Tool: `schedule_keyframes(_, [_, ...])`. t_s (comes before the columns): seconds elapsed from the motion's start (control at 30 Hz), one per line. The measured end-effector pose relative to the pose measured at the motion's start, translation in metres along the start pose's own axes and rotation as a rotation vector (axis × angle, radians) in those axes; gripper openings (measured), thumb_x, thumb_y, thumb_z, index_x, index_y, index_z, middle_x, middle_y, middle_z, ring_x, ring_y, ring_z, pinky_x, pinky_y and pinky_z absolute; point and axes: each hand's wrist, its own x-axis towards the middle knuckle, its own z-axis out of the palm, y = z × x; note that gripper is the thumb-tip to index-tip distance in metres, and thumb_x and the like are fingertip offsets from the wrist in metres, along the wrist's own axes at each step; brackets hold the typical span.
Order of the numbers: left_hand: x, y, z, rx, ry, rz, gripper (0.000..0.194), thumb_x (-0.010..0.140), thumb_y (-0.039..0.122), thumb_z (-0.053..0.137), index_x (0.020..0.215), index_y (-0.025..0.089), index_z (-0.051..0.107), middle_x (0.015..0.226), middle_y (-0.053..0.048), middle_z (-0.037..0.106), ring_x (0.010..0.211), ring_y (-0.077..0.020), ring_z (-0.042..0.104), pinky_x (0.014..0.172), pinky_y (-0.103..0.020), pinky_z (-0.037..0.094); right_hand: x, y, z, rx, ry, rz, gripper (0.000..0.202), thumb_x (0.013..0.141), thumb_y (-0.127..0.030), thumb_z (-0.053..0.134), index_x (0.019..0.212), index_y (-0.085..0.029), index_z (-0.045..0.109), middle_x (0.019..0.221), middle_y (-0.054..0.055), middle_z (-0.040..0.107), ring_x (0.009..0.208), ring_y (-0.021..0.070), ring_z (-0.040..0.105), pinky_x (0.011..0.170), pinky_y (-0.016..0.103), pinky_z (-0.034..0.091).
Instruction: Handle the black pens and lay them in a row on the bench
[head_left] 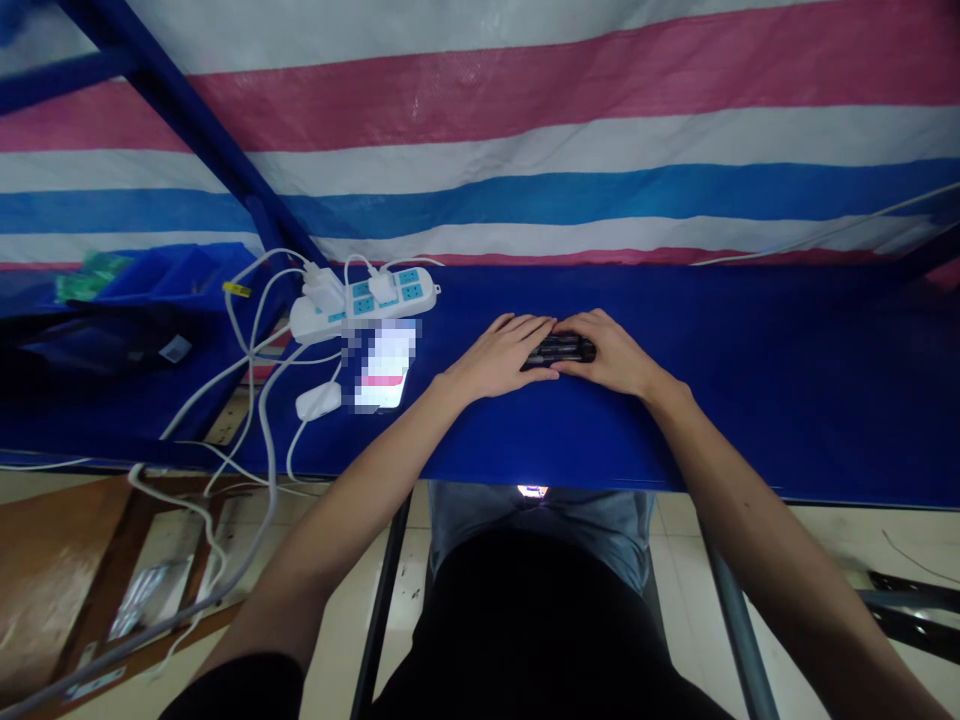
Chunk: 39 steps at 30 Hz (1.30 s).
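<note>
A small bundle of black, glossy, pen-like sticks (560, 349) lies on the blue tabletop (555, 430), roughly level and side by side. From the left end, my left hand (504, 356) closes round them, fingers over the far side and thumb along the near side. My right hand (611, 352) grips the other end in the same way, with the fingertips of both hands almost meeting. Both palms cover the ends of the bundle, so its full length and exact kind are hidden.
To the left are a phone (384, 365) with a lit screen, a white power strip (364, 302) with plugs and tangled cables, and a white adapter (319, 401). Blue bins (180, 272) stand farther left. A striped tarp (525, 100) hangs behind the table.
</note>
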Motion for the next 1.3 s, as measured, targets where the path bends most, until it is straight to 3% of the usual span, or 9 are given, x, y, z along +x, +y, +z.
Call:
schedule_keyframes(0.13, [-0.001, 0.006, 0.001, 0.028, -0.076, -0.057, 0.098, 0.097, 0.079, 0.038, 0.168, 0.016, 0.016, 0.171, -0.013, 0.027, 0.159, -0.0314, 0.025, 0.131, -0.05, 0.014, -0.003, -0.005, 0.001, -0.124, -0.067, 0.062, 0.07, 0.09, -0.076, 0.055, 0.14, -0.027, 0.061, 0.147, 0.012, 0.061, 0.133, 0.0401, 0.05, 0.108, 0.061, 0.041])
schedule_keyframes(0.23, [0.0, 0.011, -0.001, 0.058, -0.107, -0.113, 0.096, 0.098, 0.079, 0.031, 0.169, 0.018, 0.009, 0.174, -0.01, 0.02, 0.161, -0.0321, 0.018, 0.132, -0.053, 0.009, -0.004, -0.007, 0.007, -0.237, -0.131, 0.083, 0.076, 0.099, -0.075, 0.035, 0.157, -0.026, 0.044, 0.163, 0.011, 0.044, 0.149, 0.0422, 0.034, 0.115, 0.067, 0.032])
schedule_keyframes(0.33, [0.0, 0.013, -0.003, 0.085, -0.116, -0.151, 0.089, 0.101, 0.075, 0.025, 0.169, 0.02, 0.008, 0.175, -0.007, 0.016, 0.163, -0.0317, 0.01, 0.132, -0.054, 0.005, -0.005, -0.01, 0.014, -0.339, -0.187, 0.15, 0.077, 0.104, -0.067, 0.015, 0.166, -0.023, 0.026, 0.17, 0.01, 0.032, 0.155, 0.0415, 0.025, 0.119, 0.07, 0.026])
schedule_keyframes(0.47, [0.0, 0.011, -0.002, 0.046, -0.145, -0.108, 0.091, 0.1, 0.076, 0.028, 0.169, 0.02, 0.005, 0.175, -0.007, 0.01, 0.163, -0.0306, 0.006, 0.133, -0.053, 0.007, -0.005, -0.012, 0.02, -0.366, -0.188, 0.192, 0.074, 0.105, -0.064, 0.009, 0.167, -0.025, 0.021, 0.173, 0.008, 0.026, 0.158, 0.0413, 0.02, 0.12, 0.071, 0.024])
schedule_keyframes(0.73, [0.0, 0.001, 0.007, -0.145, -0.026, -0.09, 0.089, 0.098, 0.075, 0.042, 0.168, 0.024, 0.018, 0.173, -0.01, 0.02, 0.162, -0.0331, 0.014, 0.133, -0.054, 0.013, -0.003, 0.005, 0.029, -0.049, 0.031, 0.279, 0.075, 0.103, -0.07, 0.024, 0.162, -0.026, 0.036, 0.168, 0.01, 0.036, 0.158, 0.0364, 0.027, 0.126, 0.065, 0.022])
schedule_keyframes(0.9, [0.013, 0.01, 0.012, -0.326, 0.142, -0.232, 0.07, 0.106, 0.066, 0.024, 0.166, 0.029, 0.023, 0.173, -0.008, 0.024, 0.162, -0.0292, 0.018, 0.129, -0.052, 0.026, 0.006, 0.012, 0.034, 0.262, 0.313, 0.485, 0.077, 0.102, -0.074, 0.022, 0.159, -0.027, 0.041, 0.159, 0.012, 0.051, 0.149, 0.0331, 0.045, 0.123, 0.06, 0.035])
schedule_keyframes(1.03, [0.02, 0.021, 0.017, -0.35, 0.222, -0.234, 0.068, 0.105, 0.068, 0.031, 0.159, 0.028, 0.038, 0.169, -0.008, 0.033, 0.161, -0.0309, 0.02, 0.13, -0.055, 0.024, 0.01, 0.003, 0.037, 0.24, 0.295, 0.446, 0.074, 0.102, -0.074, 0.024, 0.155, -0.027, 0.047, 0.156, 0.012, 0.054, 0.146, 0.0346, 0.048, 0.119, 0.058, 0.039])
schedule_keyframes(1.17, [0.013, 0.017, 0.011, -0.388, 0.241, -0.127, 0.062, 0.104, 0.062, 0.045, 0.153, 0.024, 0.046, 0.159, -0.012, 0.046, 0.151, -0.0286, 0.039, 0.125, -0.048, 0.034, 0.008, -0.006, 0.027, 0.161, 0.323, 0.361, 0.068, 0.102, -0.071, 0.032, 0.145, -0.024, 0.055, 0.145, 0.015, 0.062, 0.135, 0.0336, 0.056, 0.114, 0.056, 0.043])
schedule_keyframes(1.3, [0.006, 0.003, 0.003, -0.329, 0.154, -0.039, 0.048, 0.104, 0.051, 0.053, 0.144, 0.025, 0.056, 0.149, -0.011, 0.057, 0.138, -0.0281, 0.052, 0.117, -0.047, 0.042, 0.004, -0.011, 0.01, 0.086, 0.314, 0.132, 0.05, 0.092, -0.073, 0.057, 0.106, -0.027, 0.072, 0.119, 0.011, 0.07, 0.118, 0.033, 0.058, 0.108, 0.055, 0.045])
